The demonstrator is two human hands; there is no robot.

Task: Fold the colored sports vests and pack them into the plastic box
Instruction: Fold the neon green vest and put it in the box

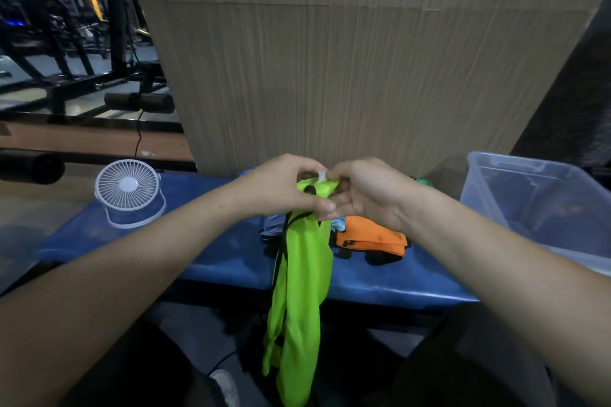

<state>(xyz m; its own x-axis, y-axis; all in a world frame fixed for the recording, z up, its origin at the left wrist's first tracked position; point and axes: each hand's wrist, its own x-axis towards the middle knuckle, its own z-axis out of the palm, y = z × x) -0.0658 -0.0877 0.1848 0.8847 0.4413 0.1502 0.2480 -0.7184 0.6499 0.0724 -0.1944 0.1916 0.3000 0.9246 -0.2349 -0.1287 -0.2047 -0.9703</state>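
Green vest (pixel 302 291) pinched at top by both hands' fingers (pixel 325 206), hanging down

White desk fan (pixel 128 192) stands on blue bench (pixel 211 258)

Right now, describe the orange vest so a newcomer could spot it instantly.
Find the blue padded bench in front of the tan wall, with the clear plastic box at its right end. Just left of that box lies the orange vest, bunched on the bench; unlike the green vest held up, it lies untouched.
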